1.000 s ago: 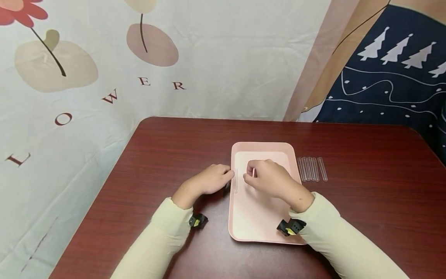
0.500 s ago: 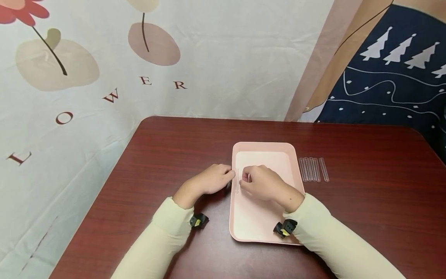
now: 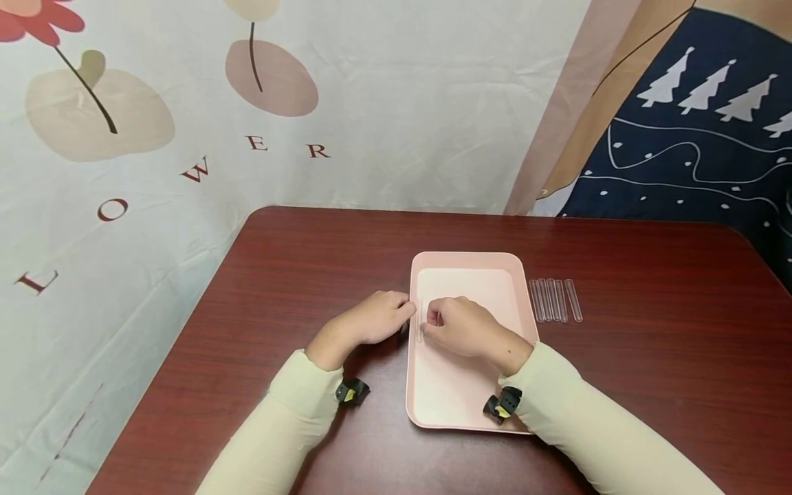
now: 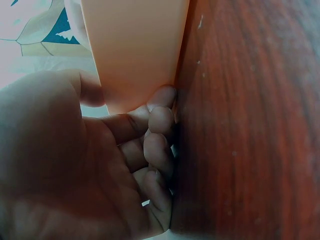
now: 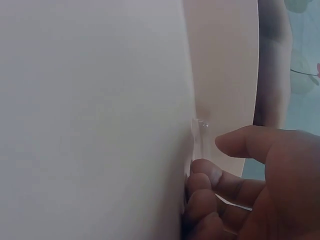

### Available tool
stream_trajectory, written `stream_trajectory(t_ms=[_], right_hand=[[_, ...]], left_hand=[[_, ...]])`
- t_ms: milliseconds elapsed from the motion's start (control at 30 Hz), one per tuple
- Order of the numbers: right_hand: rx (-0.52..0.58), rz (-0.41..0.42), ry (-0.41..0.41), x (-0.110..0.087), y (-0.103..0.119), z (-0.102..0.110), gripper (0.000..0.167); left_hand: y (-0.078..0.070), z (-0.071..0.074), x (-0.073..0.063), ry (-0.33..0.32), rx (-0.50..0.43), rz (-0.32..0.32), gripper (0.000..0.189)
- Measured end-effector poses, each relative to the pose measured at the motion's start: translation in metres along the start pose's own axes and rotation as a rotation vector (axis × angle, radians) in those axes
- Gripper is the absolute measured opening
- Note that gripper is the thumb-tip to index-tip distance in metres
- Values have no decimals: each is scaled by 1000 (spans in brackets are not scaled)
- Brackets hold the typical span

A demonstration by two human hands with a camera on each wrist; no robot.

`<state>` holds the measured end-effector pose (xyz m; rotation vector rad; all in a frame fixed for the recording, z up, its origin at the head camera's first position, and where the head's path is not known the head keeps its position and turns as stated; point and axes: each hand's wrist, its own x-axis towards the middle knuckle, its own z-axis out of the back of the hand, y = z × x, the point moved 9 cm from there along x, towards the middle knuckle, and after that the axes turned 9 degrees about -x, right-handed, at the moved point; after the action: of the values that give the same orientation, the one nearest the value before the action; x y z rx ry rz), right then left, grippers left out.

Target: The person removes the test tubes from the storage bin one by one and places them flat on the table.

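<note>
A pale pink tray [image 3: 467, 260] lies on the table. My left hand [image 3: 377, 317] grips its left wall, with the thumb over the rim and the fingers [image 4: 161, 120] curled low against the outer side. Inside the tray, a slim clear tube [image 3: 419, 323] lies along that same wall. Just right of it is my right hand [image 3: 467, 326], fingers loosely bent. In the right wrist view the thumb stands apart from the other fingers [image 5: 201, 202], which are beside the tube [image 5: 201, 127]; whether they touch it I cannot tell.
Several more clear tubes [image 3: 548, 300] lie side by side on the dark red wooden table [image 3: 650, 330], right of the tray. A printed cloth [image 3: 421, 137] hangs behind the table's far edge.
My right hand has moved left and slightly nearer to me inside the tray, up to the lying tube. The left hand keeps its grip on the tray wall.
</note>
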<state>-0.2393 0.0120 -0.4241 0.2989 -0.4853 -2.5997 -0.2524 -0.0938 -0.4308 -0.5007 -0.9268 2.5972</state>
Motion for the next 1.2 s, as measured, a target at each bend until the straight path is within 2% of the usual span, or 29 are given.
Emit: stream_trajectory(t_ms=[400, 1200], right_hand=[[-38, -12, 29, -1, 3, -3, 27], [-78, 11, 23, 1, 4, -3, 33]], left_hand=[[-1, 1, -1, -2, 8, 0, 34], [0, 0, 0, 0, 4, 4, 33]])
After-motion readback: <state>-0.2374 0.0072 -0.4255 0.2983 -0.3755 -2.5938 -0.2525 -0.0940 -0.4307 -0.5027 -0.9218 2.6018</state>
